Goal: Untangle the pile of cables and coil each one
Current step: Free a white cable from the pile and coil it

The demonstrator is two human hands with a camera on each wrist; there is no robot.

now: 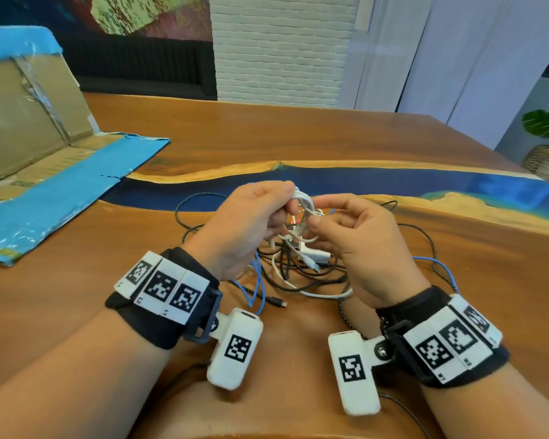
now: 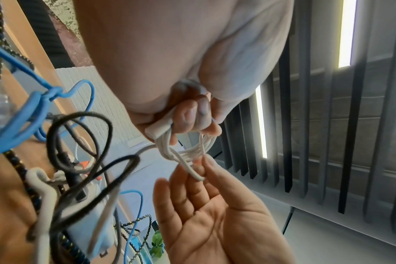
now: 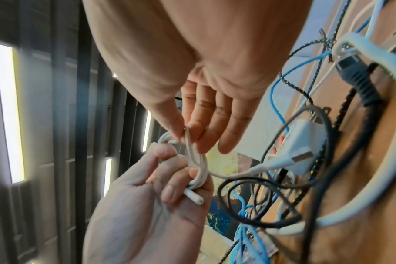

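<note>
We see black wristbands (image 1: 165, 315) on both bare forearms, white marker-printed blocks (image 1: 162, 288), and white camera pods (image 1: 235, 353) on grey brackets.

Head cam: above/behind both hands, looks fwd + down, mid range; left hand (image 1: 244, 223) and right hand (image 1: 358, 245) near centre, wooden table (image 1: 298, 131) stretching beyond. L wrist cam: under left hand (image 2: 181, 53), very close, faces along palm to fingers, tilted up toward ceiling; right hand (image 2: 215, 214) opposite. R wrist cam: mirror setup, close under right hand (image 3: 192, 53), left hand (image 3: 147, 196) opposite. All 3 share white cable coil (image 1: 303, 213) (image 2: 188, 151) (image 3: 197, 160) btwn hands.
</note>
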